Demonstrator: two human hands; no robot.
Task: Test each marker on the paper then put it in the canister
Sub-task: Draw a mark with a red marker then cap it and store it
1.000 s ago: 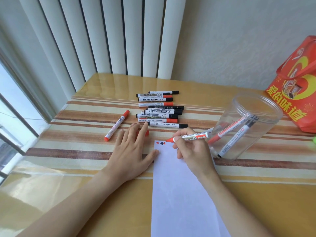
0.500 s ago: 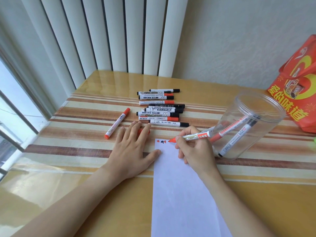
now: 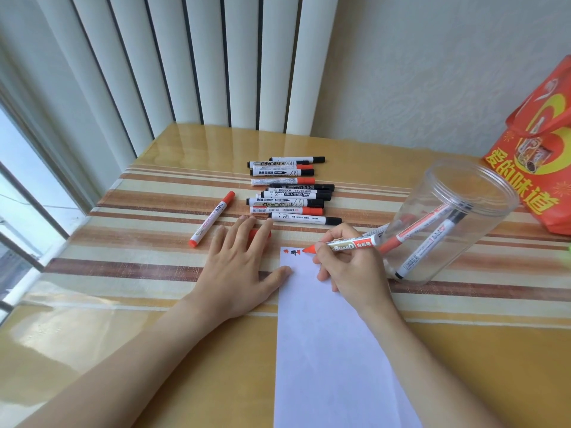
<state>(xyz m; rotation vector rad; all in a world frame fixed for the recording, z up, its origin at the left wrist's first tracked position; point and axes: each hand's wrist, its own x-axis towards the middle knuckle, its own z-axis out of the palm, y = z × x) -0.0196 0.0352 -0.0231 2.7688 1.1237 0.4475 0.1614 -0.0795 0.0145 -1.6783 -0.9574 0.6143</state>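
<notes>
A: What is the right hand [image 3: 352, 267] doing?

B: Its fingers are curled tight round a red marker [image 3: 346, 244], and the uncapped red tip touches the top edge of the paper [image 3: 327, 350], just left of the knuckles. 2 small scribbles, 1 red and 1 dark, sit on the paper right beside the tip.

A: And the left hand [image 3: 238, 273]?

B: Flat on the worktop [image 3: 123, 350], fingers straight and spread, holding nothing. Its thumb rests on the left edge of the paper. A red cap [image 3: 255, 233] shows between and under its fingers.

A: Where is the canister [image 3: 448, 223]?

B: Just right of the right hand, clear plastic, tilted with its open mouth away from the person. I count 3 markers inside [image 3: 426, 245], 2 with red ends and 1 with black.

A: What about the other markers?

B: A row of markers [image 3: 290, 189] lies side by side just beyond the left hand's fingertips, about 9, some capped black and some red. 1 lone red marker [image 3: 212, 219] lies slantwise to the left of that hand, apart from the row.

A: Anything else?

B: A red bag [image 3: 543, 156] with yellow print stands beyond the canister, far right of the right hand, and white blinds [image 3: 216, 57] hang behind the worktop.
</notes>
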